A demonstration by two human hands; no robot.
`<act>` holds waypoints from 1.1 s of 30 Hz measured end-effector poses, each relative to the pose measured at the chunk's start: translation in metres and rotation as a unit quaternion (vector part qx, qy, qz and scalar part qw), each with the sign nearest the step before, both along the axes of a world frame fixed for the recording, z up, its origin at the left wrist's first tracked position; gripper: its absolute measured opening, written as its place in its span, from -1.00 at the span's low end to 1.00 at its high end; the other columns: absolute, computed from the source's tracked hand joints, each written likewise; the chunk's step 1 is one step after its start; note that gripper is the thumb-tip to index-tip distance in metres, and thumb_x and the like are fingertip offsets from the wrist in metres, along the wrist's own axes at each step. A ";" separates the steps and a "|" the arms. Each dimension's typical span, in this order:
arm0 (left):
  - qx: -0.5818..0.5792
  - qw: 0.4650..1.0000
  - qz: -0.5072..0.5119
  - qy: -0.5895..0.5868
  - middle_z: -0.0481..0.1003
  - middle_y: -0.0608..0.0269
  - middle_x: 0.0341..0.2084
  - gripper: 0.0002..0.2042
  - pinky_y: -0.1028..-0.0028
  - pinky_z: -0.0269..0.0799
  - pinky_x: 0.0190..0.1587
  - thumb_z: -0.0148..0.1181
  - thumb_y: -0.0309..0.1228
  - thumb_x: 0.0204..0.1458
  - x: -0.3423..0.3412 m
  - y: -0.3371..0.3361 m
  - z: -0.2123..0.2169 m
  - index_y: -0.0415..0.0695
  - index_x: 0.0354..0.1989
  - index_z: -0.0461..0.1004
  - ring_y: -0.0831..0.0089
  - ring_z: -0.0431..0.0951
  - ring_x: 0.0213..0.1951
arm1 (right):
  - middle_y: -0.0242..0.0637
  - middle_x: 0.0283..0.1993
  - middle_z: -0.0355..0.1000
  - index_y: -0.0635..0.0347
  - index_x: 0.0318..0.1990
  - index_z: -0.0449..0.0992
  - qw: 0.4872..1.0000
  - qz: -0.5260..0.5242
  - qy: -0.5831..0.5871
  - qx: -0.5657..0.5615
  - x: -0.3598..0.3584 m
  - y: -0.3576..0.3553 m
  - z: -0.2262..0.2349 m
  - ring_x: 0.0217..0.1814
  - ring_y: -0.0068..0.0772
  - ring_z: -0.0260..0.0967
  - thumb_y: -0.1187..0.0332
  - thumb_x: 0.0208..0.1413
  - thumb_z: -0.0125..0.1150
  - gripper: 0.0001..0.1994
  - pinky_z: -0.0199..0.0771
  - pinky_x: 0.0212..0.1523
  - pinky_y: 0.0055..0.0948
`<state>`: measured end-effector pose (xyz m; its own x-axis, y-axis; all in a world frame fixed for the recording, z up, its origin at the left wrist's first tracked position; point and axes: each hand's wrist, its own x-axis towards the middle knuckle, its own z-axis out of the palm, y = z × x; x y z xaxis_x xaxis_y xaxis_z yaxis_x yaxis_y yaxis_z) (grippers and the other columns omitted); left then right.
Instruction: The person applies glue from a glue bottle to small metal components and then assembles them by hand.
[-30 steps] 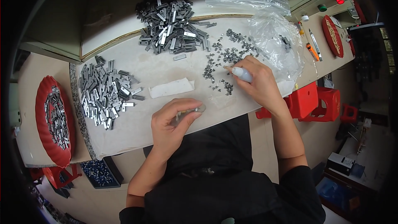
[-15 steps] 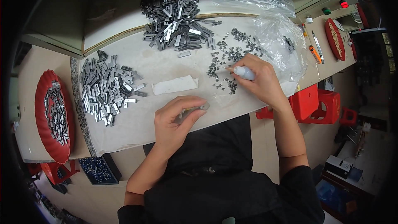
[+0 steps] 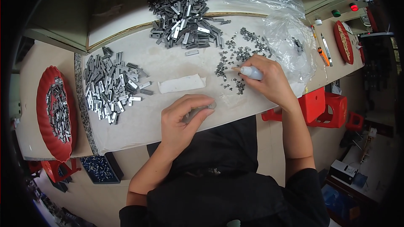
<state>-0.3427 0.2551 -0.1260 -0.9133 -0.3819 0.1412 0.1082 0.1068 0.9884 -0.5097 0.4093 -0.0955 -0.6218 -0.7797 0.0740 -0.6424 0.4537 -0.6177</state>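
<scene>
My left hand (image 3: 182, 120) is closed in a pinch above the near part of the white-covered table (image 3: 139, 136). A small grey piece (image 3: 210, 106) shows between its fingertips, mostly hidden by the fingers. To the right, my right hand (image 3: 271, 80) grips a small translucent squeeze bottle (image 3: 251, 73) with a thin tan tip. That tip points left, over scattered tiny dark metal parts (image 3: 243, 54). Between the hands and the far pile lies a folded white cloth or paper strip (image 3: 182, 84).
Grey metal blocks lie in a left pile (image 3: 110, 86) and a far pile (image 3: 181, 23). More fill a red scalloped tray (image 3: 43, 117) at far left. A clear plastic bag (image 3: 290, 50), orange cutter (image 3: 323, 57) and second red tray (image 3: 338, 38) are right. Red stools (image 3: 326, 107) stand below.
The whole picture has shifted slightly right. My right hand keeps the bottle over the tiny parts. In my left hand the small piece is now more covered by the fingers.
</scene>
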 end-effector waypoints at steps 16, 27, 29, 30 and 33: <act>0.005 1.000 -0.024 -0.003 0.48 0.13 -0.36 -0.81 0.57 0.33 -0.23 0.15 -0.71 -0.21 0.001 -0.002 0.000 -0.30 -0.35 0.46 0.45 0.45 -0.27 | -0.19 -0.47 0.35 0.32 -0.44 0.40 1.000 -0.006 0.001 -0.004 0.003 -0.005 -0.001 -0.44 -0.21 0.32 0.53 -0.26 0.20 -0.84 0.30 -0.37 -0.46; -0.038 0.999 0.008 -0.006 0.47 0.21 -0.41 -0.81 0.60 0.36 -0.37 0.22 -0.61 -0.23 -0.001 0.002 0.002 -0.21 -0.35 0.51 0.48 0.47 -0.38 | -0.33 -0.52 0.36 0.27 -0.51 0.44 0.980 0.053 -0.147 -0.126 0.041 -0.012 0.016 -0.45 -0.46 0.32 0.62 -0.35 0.19 -0.86 0.28 -0.41 -0.56; -0.047 0.999 0.008 -0.007 0.46 0.22 -0.42 -0.80 0.60 0.36 -0.40 0.21 -0.61 -0.22 -0.002 0.002 0.002 -0.20 -0.34 0.51 0.49 0.46 -0.39 | -0.34 -0.51 0.37 0.25 -0.52 0.44 0.978 0.075 -0.151 -0.121 0.045 -0.014 0.016 -0.45 -0.47 0.32 0.64 -0.37 0.19 -0.84 0.28 -0.43 -0.57; -0.042 0.999 0.011 0.002 0.46 0.22 -0.42 -0.80 0.61 0.35 -0.42 0.21 -0.61 -0.22 -0.002 0.003 0.001 -0.20 -0.34 0.51 0.50 0.46 -0.39 | -0.34 -0.51 0.37 0.25 -0.52 0.44 0.978 0.077 -0.152 -0.121 0.045 -0.015 0.016 -0.45 -0.47 0.32 0.64 -0.37 0.19 -0.84 0.28 -0.43 -0.57; -0.030 1.000 0.009 -0.001 0.45 0.20 -0.43 -0.80 0.60 0.34 -0.37 0.20 -0.64 -0.24 -0.001 0.003 0.003 -0.24 -0.35 0.51 0.50 0.45 -0.38 | -0.34 -0.51 0.37 0.24 -0.51 0.44 0.979 0.085 -0.142 -0.119 0.046 -0.017 0.016 -0.46 -0.47 0.33 0.64 -0.37 0.19 -0.83 0.29 -0.43 -0.58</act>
<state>-0.3437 0.2580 -0.1232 -0.9068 -0.3885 0.1637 0.1047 0.1684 0.9801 -0.4632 0.3918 -0.0799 -0.5071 -0.8550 0.1086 -0.4821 0.1770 -0.8580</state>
